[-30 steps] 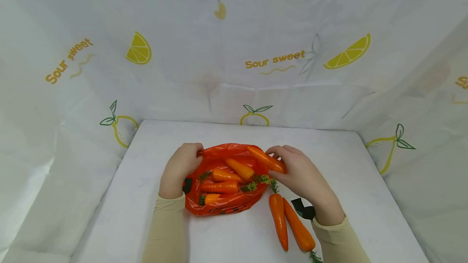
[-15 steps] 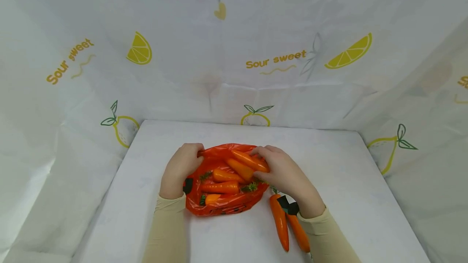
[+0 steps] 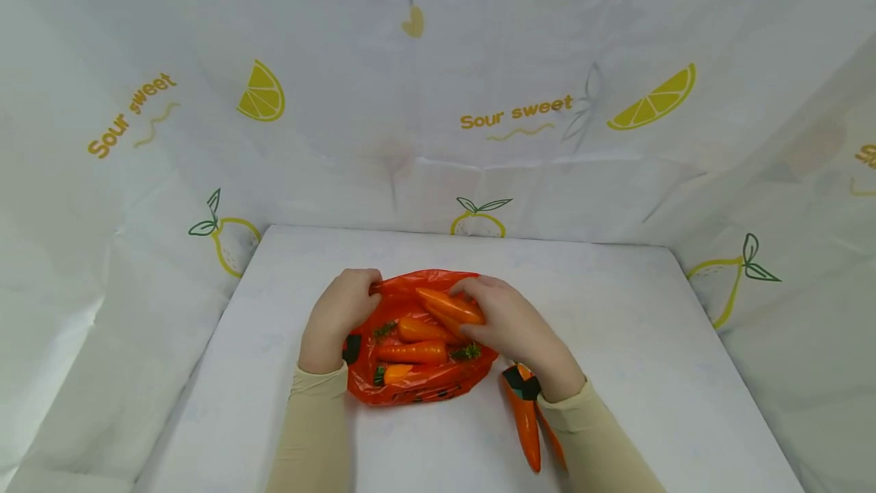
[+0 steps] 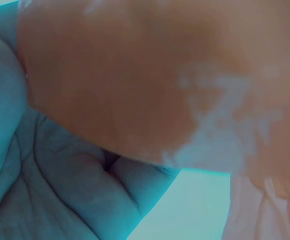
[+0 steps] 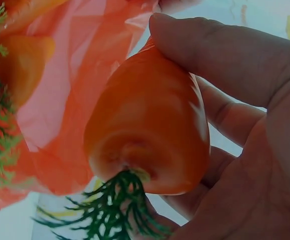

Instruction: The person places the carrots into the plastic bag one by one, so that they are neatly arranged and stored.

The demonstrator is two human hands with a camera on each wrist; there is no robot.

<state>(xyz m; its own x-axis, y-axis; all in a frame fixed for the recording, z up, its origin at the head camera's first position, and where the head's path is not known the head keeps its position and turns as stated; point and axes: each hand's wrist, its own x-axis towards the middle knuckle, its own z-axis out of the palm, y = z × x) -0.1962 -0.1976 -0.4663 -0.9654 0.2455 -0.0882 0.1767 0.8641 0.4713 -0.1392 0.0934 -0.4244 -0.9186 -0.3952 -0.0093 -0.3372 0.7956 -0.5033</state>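
A red plastic bag (image 3: 417, 395) lies on the table with its mouth held wide, several carrots (image 3: 414, 352) inside. At its left rim my left hand (image 3: 340, 314) grips the plastic; the left wrist view shows the film stretched across the palm (image 4: 60, 180). Over the bag's right side my right hand (image 3: 509, 323) holds a carrot (image 3: 452, 304) near its thick end, tip pointing left. In the right wrist view, thumb and fingers curl round this carrot (image 5: 145, 120), and its green top hangs free.
On the white table (image 3: 411, 455), right of the bag, lie two more carrots (image 3: 525, 432), partly hidden by my right wrist and sleeve. A white cloth (image 3: 383, 97) printed with lemons stands behind and at both sides.
My right hand has moved left with its carrot, from beyond the bag's right rim to over the opening. The left hand keeps its place on the rim.
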